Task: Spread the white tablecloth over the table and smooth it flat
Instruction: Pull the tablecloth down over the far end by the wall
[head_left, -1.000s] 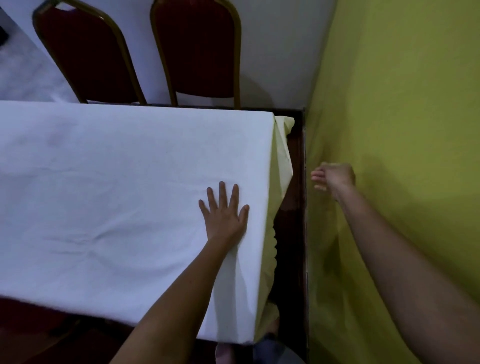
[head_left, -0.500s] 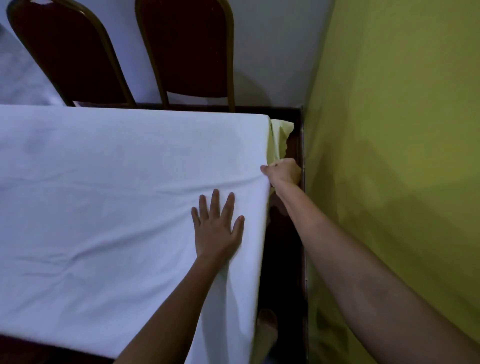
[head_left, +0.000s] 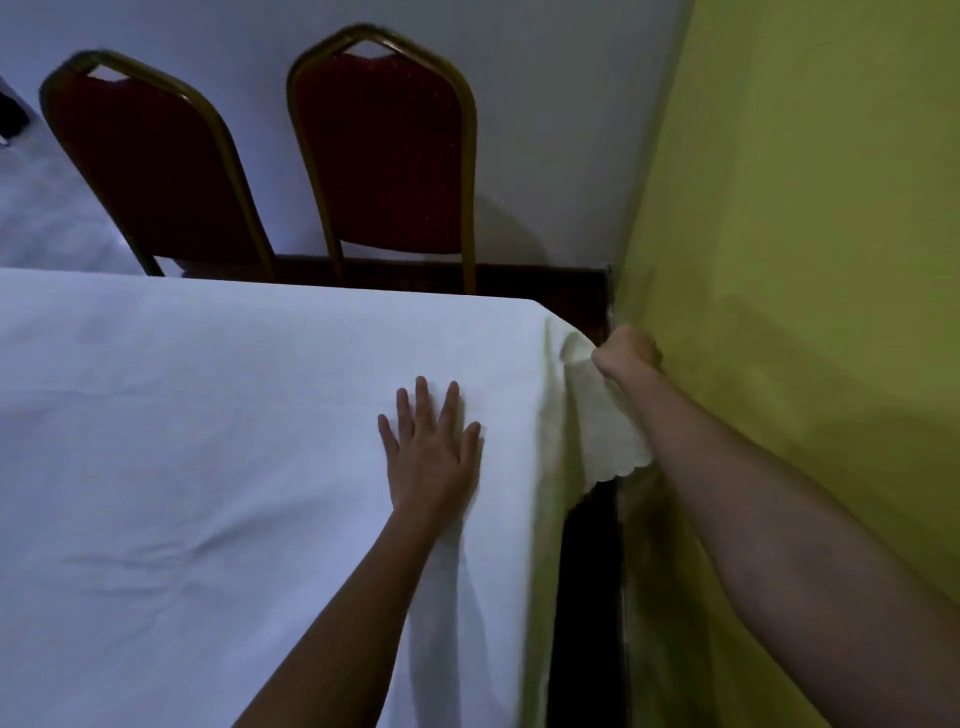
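The white tablecloth (head_left: 208, 441) covers the table top and hangs over its right side. A few soft creases run across its near left part. My left hand (head_left: 431, 452) lies flat on the cloth near the right edge, fingers spread. My right hand (head_left: 626, 353) is closed on the hanging scalloped edge of the tablecloth near the far right corner and holds it out from the table toward the green wall.
Two red chairs with gold frames, one (head_left: 150, 171) at the left and one (head_left: 384, 156) beside it, stand behind the table's far edge. A yellow-green wall (head_left: 805, 312) runs close along the right side. A narrow dark gap (head_left: 587, 597) separates the table from that wall.
My right hand went from the wall to the cloth's right edge, gripped it and pulled it out to the right. My left hand stayed flat on the cloth.
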